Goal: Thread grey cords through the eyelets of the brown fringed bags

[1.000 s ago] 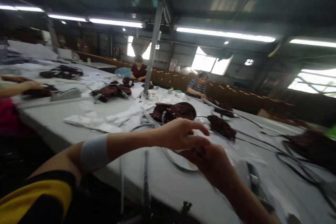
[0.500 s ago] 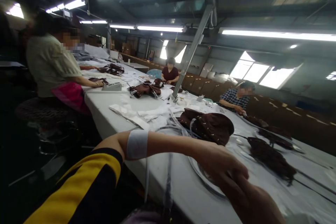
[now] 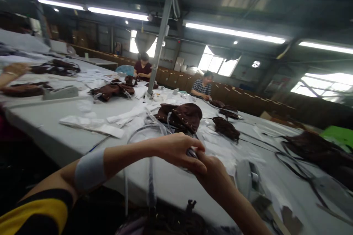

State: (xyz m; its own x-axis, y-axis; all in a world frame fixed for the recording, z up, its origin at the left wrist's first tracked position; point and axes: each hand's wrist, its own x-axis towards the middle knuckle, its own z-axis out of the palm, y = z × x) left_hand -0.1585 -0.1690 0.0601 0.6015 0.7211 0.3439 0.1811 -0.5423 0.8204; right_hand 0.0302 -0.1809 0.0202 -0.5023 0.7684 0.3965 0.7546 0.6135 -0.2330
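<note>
My left hand and my right hand meet above the near edge of the long white table. Both are closed, pinching a thin translucent plastic strap between them; its loose ends hang down over the table edge toward my lap. A white band wraps my left forearm. Just beyond my hands lies a dark brown cloth piece with looped straps beside it.
More brown cloth heaps, white strips and black cords are scattered on the table. Two people sit at the far side; another person's arm reaches in at left. A metal post rises from the table.
The camera has swung back to the right, so the seated person at left has left the view except for an arm. My hands stay joined on the strap and sit higher in view.
</note>
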